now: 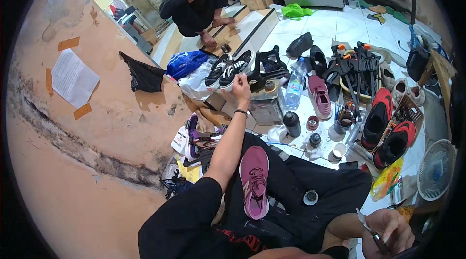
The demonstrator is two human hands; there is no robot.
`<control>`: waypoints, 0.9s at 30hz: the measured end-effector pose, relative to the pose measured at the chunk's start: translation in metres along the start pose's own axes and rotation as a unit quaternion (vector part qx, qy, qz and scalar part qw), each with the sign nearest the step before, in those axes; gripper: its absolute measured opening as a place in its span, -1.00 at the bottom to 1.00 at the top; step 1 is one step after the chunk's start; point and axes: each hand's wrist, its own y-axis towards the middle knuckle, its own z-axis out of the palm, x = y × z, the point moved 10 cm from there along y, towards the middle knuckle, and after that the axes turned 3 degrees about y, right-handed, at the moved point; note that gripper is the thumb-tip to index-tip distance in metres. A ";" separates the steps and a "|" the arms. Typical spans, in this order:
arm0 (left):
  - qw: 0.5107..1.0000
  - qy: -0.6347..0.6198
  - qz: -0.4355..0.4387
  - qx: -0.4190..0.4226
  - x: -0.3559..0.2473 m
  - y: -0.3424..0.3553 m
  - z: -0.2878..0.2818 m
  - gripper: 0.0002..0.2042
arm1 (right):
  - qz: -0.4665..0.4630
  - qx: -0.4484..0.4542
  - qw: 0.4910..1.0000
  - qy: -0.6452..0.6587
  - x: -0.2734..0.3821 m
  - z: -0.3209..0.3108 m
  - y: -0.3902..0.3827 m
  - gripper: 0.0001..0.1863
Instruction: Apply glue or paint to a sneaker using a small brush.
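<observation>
My left hand reaches forward, fingers closed, beside a pair of black and white sneakers. What it grips, if anything, is hidden. Low at the right, my right hand holds a small knife with a dark handle, its pale blade pointing up. Across my lap lies a pink sneaker with dark pink laces, sole edge turned to the side. A small dark-topped jar rests on my trouser leg. Just beyond my left wrist stands a worn metal can.
Ahead are a water bottle, a second pink sneaker, a dark bottle and a white cup. Red and black shoes and a fan stand right. Another person sits on the steps with a phone. A wall bounds the left.
</observation>
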 end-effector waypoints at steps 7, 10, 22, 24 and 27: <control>0.915 -0.385 -0.122 -0.020 -0.012 0.057 -0.005 -0.76 | 0.012 -0.082 0.991 0.107 0.010 -0.019 -0.016 -0.71; 0.858 -0.501 -0.107 0.044 -0.056 0.076 0.001 -0.80 | 0.024 -0.169 0.983 0.063 0.017 -0.037 -0.018 -0.76; 0.783 -0.594 -0.120 0.140 -0.126 0.069 0.002 -0.68 | -0.034 -0.014 0.999 0.025 0.004 0.015 0.011 -0.65; 0.778 -0.600 -0.120 0.144 -0.132 0.069 0.002 -0.67 | -0.057 -0.013 0.996 0.064 0.001 0.019 0.018 -0.64; 0.780 -0.599 -0.086 0.161 -0.147 0.070 0.002 -0.64 | 0.001 0.027 0.991 0.134 -0.014 0.037 0.035 -0.65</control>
